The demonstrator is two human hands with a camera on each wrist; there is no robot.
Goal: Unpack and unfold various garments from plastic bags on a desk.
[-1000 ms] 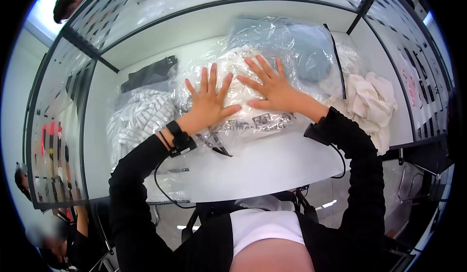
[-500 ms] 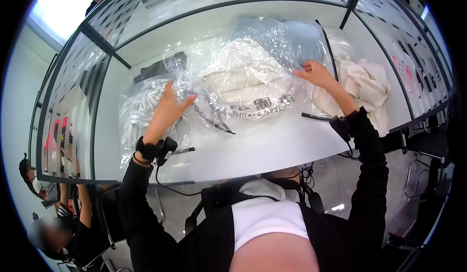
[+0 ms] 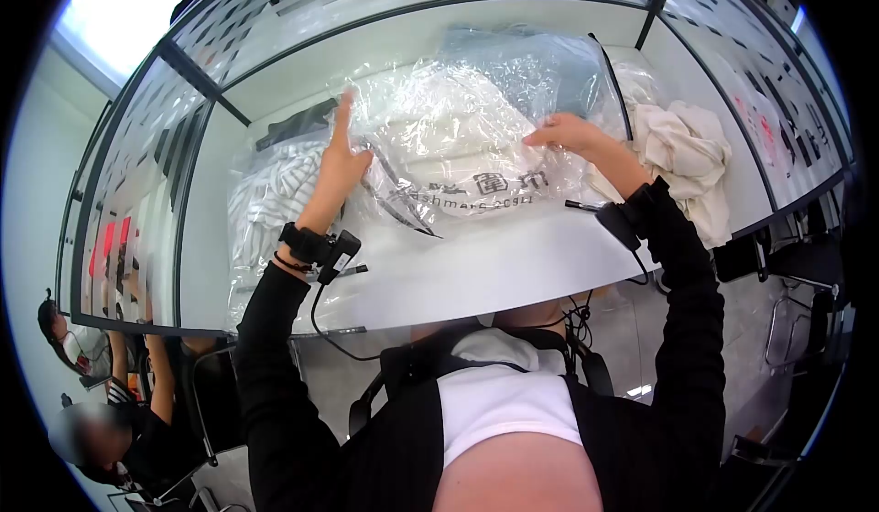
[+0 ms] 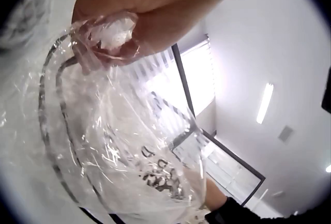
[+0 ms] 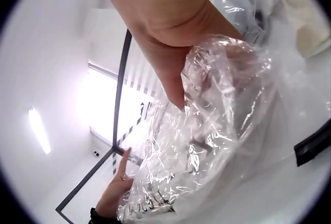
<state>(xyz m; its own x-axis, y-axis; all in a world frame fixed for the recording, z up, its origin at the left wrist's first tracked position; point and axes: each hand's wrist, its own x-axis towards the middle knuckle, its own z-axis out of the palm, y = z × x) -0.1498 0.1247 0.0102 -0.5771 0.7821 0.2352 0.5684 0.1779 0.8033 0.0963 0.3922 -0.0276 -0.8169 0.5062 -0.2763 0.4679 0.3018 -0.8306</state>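
Observation:
A clear plastic bag [image 3: 458, 146] with dark printing and a white garment inside lies mid-table. My left hand [image 3: 342, 166] is at its left edge, index finger pointing away; in the left wrist view the left hand [image 4: 139, 12] pinches bunched plastic [image 4: 114, 35]. At the bag's right side, my right hand [image 3: 577, 136] grips the film. The right wrist view has the right hand [image 5: 170, 33] with its thumb against crinkled plastic [image 5: 222, 95], the other fingers behind the film.
Left of the bag are a striped garment [image 3: 279, 187] in plastic and a dark folded item [image 3: 298, 125]. A bagged light blue garment [image 3: 549, 68] lies behind, a cream cloth [image 3: 682, 150] at right. Low walls [image 3: 215, 164] enclose the table; a dark strip [image 3: 591, 208] lies near the right wrist.
Both hands lifted from flat on the bag and moved apart to its sides; they now hold the film. The bag's printed edge has shifted slightly.

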